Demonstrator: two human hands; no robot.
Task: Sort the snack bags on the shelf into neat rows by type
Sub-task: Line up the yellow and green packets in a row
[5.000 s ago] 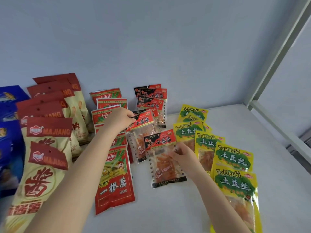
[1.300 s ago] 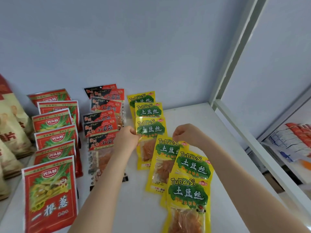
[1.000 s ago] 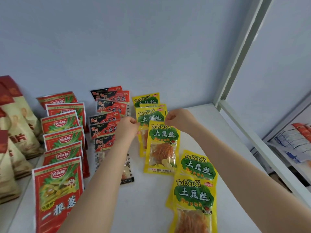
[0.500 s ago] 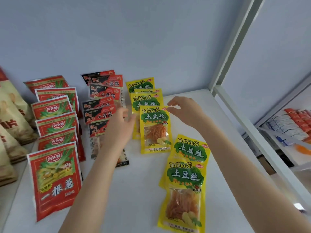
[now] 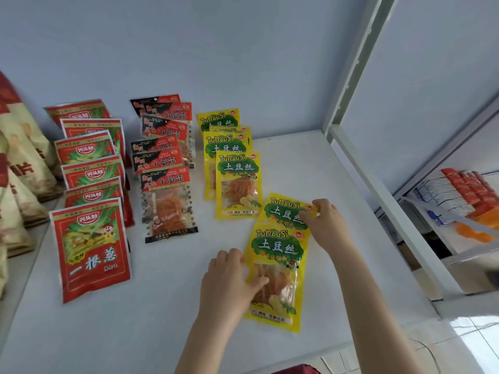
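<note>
Your left hand (image 5: 229, 282) lies on the white shelf (image 5: 162, 306) against the left edge of the nearest yellow bag (image 5: 275, 276), thumb pressed on its clear window and fingers curled along its side, so it pinches that edge. Your right hand (image 5: 324, 225) reaches further back, its fingers closed on the upper right corner of the second yellow bag (image 5: 283, 211), which lies partly tucked under the top of the nearest one. Both of these bags lie flat and skewed to the right, out of line with their kind.

The yellow row (image 5: 232, 157) runs back towards the wall, each bag overlapping the one behind it; its front bag sits just beside the second yellow bag's upper left corner, and you cannot tell from here whether they touch.

Left of that, the red-and-black row (image 5: 164, 168) of clear-windowed packets lies in a similar overlapped line. Further left again is the red row (image 5: 91, 184), its largest-looking front bag nearest you. At the far left edge stand beige bags with red tops (image 5: 21, 163), partly cut off by the frame.

Right of the shelf's white upright post (image 5: 359, 66), a lower rack (image 5: 459, 201) holds blurred orange and white packs.
</note>
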